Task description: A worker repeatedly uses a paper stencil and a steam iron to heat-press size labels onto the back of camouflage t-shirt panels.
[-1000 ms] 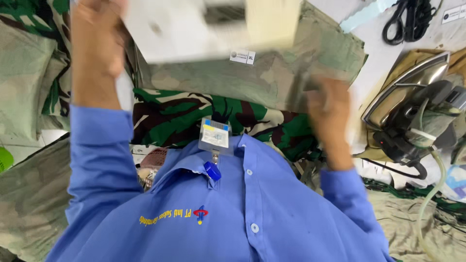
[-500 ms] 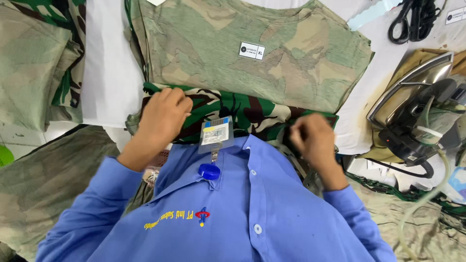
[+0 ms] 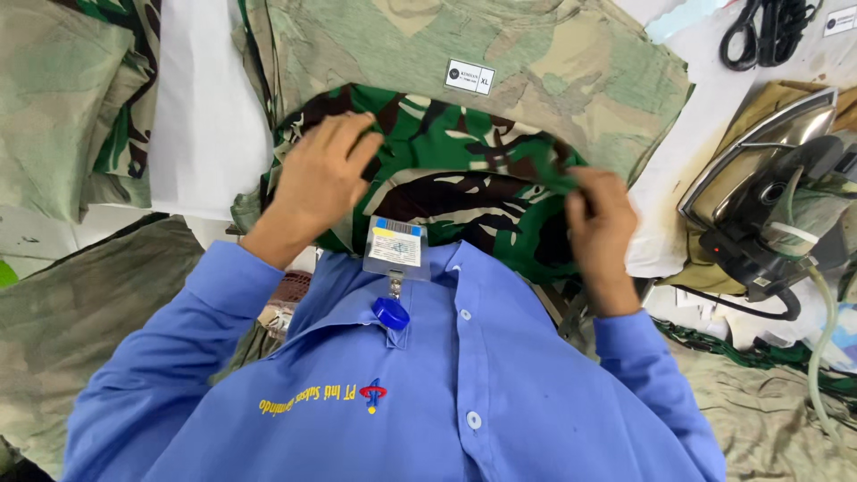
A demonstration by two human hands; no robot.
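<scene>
A dark green and brown camouflage garment (image 3: 446, 170) lies in front of me, on top of a paler camouflage shirt (image 3: 464, 45) spread on the white table. My left hand (image 3: 321, 174) rests on the garment's left edge, fingers curled into the cloth. My right hand (image 3: 598, 223) pinches the garment's right edge and lifts a fold of it. My blue shirt sleeves and a clipped badge (image 3: 395, 250) fill the lower part of the view.
A steam iron (image 3: 768, 205) with a hose rests at the right. Black scissors (image 3: 759, 31) lie at the top right. Piles of pale camouflage cloth (image 3: 62, 98) sit left and below, over a white table surface (image 3: 201, 125).
A second ago both hands were raised holding a flat board over the pale shirt. They have come down onto the dark camouflage garment and drawn it up over the shirt's lower edge.
</scene>
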